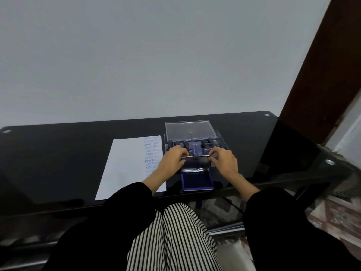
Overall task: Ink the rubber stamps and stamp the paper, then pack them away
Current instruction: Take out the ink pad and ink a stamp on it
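Ink pad lid (196, 163): tilted up on its hinge above the pad, its free far edge pinched at both corners; its long axis runs 9 to 3 o'clock, square across the person's front.
Ink pad (197, 181): one, blue, open face showing, flat on the table at the near edge, at 6 o'clock from the lid and touching it along the hinge line.
Key relation: the pad lies directly toward the person from the fingertips, so my read is the lid swings down toward 6 o'clock to close; both hands are equally near, one per corner.
Left hand (171, 159): fingers curled shut on the lid's left corner, thumb under, fingertips on top.
Right hand (222, 158): same pinch on the lid's right corner, fingers closed tight.
Rubber stamps (186, 144): dark knob handles upright in the box at 12 o'clock from the hands; I count about five, some hidden behind the fingers, so the count is not sure.
Clear box (221, 141): one, open, just beyond the lid.
Box cover (187, 130): one, clear, propped at the box's far side.
Paper (127, 165): one sheet at 9 o'clock from the pad, a column of blue prints down its right edge, close to a dozen, too blurred to number.
Table (58, 153): one, black glass.
Stage: a judgement, packing away looks underway.
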Demonstrator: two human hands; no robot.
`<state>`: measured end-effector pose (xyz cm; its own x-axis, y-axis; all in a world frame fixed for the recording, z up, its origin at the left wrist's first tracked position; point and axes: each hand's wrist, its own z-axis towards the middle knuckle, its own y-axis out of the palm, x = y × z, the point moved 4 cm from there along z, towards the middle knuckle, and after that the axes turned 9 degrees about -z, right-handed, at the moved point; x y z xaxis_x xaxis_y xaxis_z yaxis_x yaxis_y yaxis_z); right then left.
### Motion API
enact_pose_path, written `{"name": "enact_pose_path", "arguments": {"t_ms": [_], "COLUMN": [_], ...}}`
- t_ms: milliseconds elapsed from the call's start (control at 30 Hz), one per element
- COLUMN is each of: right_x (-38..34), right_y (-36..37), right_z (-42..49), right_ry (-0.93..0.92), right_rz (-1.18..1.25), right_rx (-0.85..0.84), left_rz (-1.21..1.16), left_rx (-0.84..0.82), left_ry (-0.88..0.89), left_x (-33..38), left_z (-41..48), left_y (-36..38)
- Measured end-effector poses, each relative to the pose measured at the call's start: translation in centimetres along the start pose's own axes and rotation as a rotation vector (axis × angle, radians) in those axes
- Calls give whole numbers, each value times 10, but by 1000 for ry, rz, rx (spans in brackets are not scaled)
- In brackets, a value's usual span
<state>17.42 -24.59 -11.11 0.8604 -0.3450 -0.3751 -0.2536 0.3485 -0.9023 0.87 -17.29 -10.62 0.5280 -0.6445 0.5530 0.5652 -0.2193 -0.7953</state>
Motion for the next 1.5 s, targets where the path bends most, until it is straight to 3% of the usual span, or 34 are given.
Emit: {"name": "enact_pose_path", "arguments": {"t_ms": [867, 1133, 1500], "right_x": [-2, -1, 7], "right_y": [-1, -19, 5], "right_z": [5, 27, 110], "right_ry": [7, -16, 7], "right_rz": [65, 109, -66], "right_rx": [7, 71, -100], "left_rz": [-9, 4, -49], "left_rx": [29, 115, -195], "left_ry": [-15, 39, -10], "left_x": [-2, 6, -11], "left_z": [6, 26, 89], "left_y": [-3, -12, 22]}}
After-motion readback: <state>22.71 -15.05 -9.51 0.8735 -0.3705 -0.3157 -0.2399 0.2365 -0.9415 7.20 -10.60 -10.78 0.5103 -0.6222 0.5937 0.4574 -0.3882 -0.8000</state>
